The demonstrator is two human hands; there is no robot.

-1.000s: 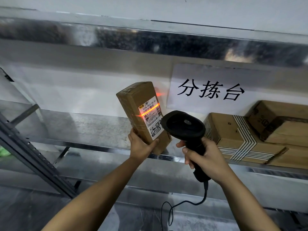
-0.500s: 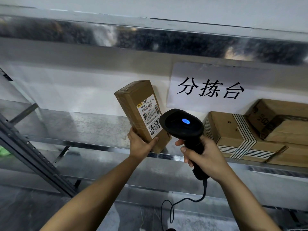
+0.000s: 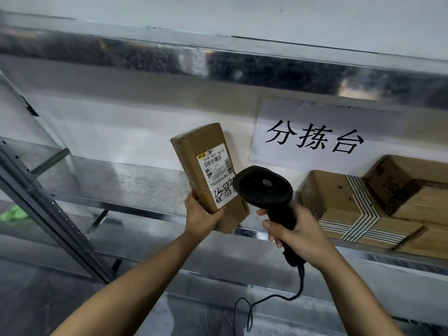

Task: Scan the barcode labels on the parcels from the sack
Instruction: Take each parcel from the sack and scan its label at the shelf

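Metal shelving [image 3: 145, 180] fills the background, with a paper sign [image 3: 312, 139] at 1 o'clock. At centre, the parcel [image 3: 206, 170] is gripped upright at its lower end by the left hand [image 3: 203, 217]; the scanner [image 3: 266, 187] is clasped by the right hand [image 3: 298, 236]. The red beam seen a second ago and the blue lamp after it are gone, so this label [image 3: 215, 166] is judged read. The scanner's head covers the label's lower corner; no sack is seen, and stacked boxes [image 3: 363, 207] at 3 o'clock are cut off.

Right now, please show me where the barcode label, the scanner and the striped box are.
barcode label [image 3: 216, 166], head view, on its printed upper part.
scanner [image 3: 266, 185], head view, on its black head.
striped box [image 3: 339, 204], head view, on its cardboard top.
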